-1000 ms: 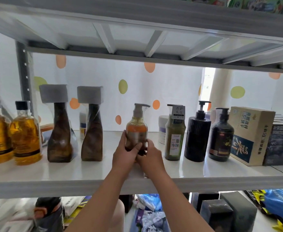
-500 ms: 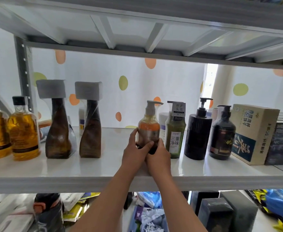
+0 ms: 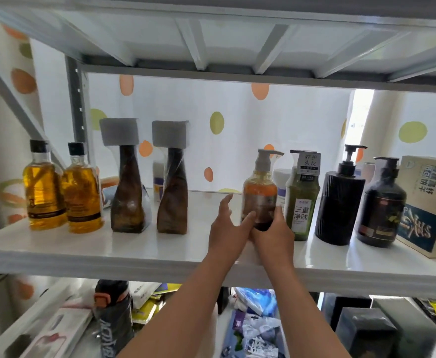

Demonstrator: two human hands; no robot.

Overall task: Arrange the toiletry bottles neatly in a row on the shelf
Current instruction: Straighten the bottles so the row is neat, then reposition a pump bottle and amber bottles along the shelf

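The amber pump bottle (image 3: 259, 192) stands upright on the white shelf (image 3: 108, 244), just left of the green pump bottle (image 3: 302, 202), with the right hand (image 3: 273, 235) gripping its base and the left hand (image 3: 228, 228) spread loosely beside it.

From the amber pump bottle (image 3: 259, 192), the widest gap on the shelf (image 3: 82, 249) lies at 9 o'clock: bare board as far as the nearer twisted brown bottle (image 3: 173, 195), with the left hand (image 3: 227, 228) in it, fingers loose. At 3 o'clock the green bottle (image 3: 302, 202) crowds close, and the right hand (image 3: 273, 233) grips the base there. A white jar (image 3: 281, 177) blocks 1 o'clock. The strip at 6 o'clock is bare. The upper shelf (image 3: 237, 34) sits well above the pump heads.
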